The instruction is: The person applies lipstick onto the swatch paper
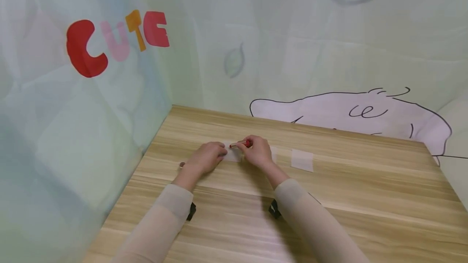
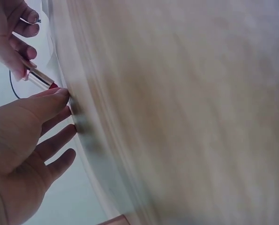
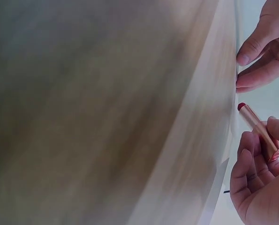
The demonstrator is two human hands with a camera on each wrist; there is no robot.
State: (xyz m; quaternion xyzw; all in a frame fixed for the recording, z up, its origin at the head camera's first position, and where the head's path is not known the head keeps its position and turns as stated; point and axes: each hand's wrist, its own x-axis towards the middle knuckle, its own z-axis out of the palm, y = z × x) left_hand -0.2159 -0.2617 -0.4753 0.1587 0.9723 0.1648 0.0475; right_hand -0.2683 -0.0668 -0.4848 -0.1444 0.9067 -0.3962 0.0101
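Note:
My right hand pinches a lipstick between thumb and fingers. Its tube is gold-coloured, and a dark red tip sticks out, pointing left toward the other hand. Below the tip lies a small pale sheet of paper on the wooden table. My left hand rests at the left edge of that sheet, with its fingers loosely bent and the fingertips down on it. In the left wrist view, the lipstick tip overlaps the left thumb's end.
Another pale sheet is partly hidden behind the right hand, and a third sheet lies farther right. A small brownish piece sits left of the left hand. Printed curtains border the wooden table at the left and back.

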